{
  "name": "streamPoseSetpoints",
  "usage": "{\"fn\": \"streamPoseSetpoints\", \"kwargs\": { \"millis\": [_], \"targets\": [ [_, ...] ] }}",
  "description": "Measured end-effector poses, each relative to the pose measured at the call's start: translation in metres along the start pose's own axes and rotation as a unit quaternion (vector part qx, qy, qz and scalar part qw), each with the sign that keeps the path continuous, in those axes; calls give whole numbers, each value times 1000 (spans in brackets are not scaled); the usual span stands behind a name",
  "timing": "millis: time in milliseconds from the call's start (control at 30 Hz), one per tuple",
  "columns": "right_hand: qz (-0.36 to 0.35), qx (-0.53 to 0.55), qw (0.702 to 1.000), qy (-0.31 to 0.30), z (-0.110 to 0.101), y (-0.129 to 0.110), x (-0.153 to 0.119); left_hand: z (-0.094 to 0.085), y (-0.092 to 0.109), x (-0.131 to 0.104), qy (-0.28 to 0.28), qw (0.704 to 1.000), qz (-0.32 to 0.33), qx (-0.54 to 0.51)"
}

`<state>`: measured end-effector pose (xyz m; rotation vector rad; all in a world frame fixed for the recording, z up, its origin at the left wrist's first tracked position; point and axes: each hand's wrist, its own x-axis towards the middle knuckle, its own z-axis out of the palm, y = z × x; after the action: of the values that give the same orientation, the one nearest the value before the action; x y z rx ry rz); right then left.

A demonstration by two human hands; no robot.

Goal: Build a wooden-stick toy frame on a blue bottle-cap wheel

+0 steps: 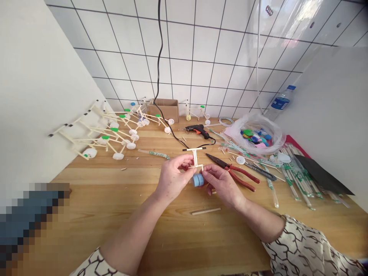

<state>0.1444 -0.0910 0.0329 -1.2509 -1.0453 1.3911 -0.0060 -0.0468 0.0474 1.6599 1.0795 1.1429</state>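
Observation:
My left hand (174,176) pinches a small frame of pale wooden sticks (195,158), whose top crossbar has black tips like a handlebar. From the right, my right hand (222,184) closes its fingertips on a short stick at the frame's lower end. Directly below that joint are light blue bottle caps (198,180) set side by side; whether they touch the frame or my fingers I cannot tell. A loose wooden stick (206,211) lies on the table in front of my hands. Pliers with red handles (235,172) rest just beyond my right hand.
Several finished stick bicycles (115,130) with white cap wheels stand at the back left, near a cardboard box (163,109). A glue gun (198,130) lies behind my hands, its black cord (159,57) running up the wall. Rightward are a bag of caps (255,134), a cutter (260,170) and wrapped sticks (299,172).

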Motion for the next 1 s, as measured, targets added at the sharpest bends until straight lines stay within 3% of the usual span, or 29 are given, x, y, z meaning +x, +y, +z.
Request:
{"fn": "streamPoseSetpoints", "kwargs": {
  "millis": [500,1000],
  "targets": [
    [-3,-9,1000,3,-1,3,1,-3,5,0,6,1000,-7,-17],
    [-5,-21,1000,0,-1,2,1,-2,-3,3,-1,999,-20,-50]
  ]
}}
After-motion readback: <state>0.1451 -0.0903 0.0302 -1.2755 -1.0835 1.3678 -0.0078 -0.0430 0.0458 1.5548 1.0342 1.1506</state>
